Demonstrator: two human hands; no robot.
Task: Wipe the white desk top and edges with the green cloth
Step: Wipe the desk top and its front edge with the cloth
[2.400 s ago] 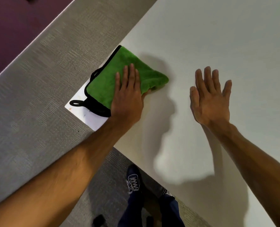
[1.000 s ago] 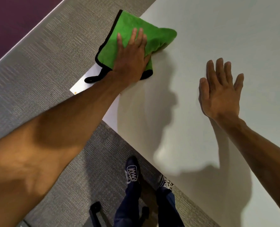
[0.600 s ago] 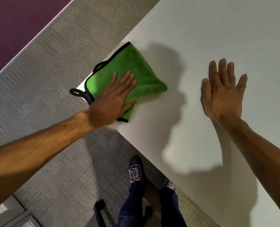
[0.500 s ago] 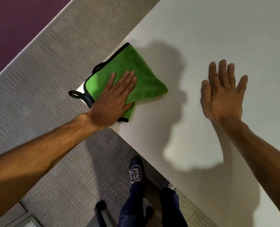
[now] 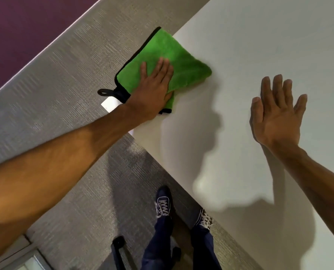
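The folded green cloth (image 5: 168, 61), edged in black with a black loop, lies on the near-left corner of the white desk (image 5: 259, 45) and hangs slightly over its left edge. My left hand (image 5: 152, 92) presses flat on the cloth with fingers together. My right hand (image 5: 275, 114) rests flat on the bare desk top to the right, fingers spread, holding nothing.
Grey carpet (image 5: 64, 84) surrounds the desk, with a purple area (image 5: 25, 26) at the top left. My feet in dark shoes (image 5: 163, 201) stand at the desk's front edge. A black chair base (image 5: 119, 248) sits near my legs.
My left hand has slid the cloth along the left edge, away from me and back toward the corner, and now slightly further up. My right hand has stayed flat in place.
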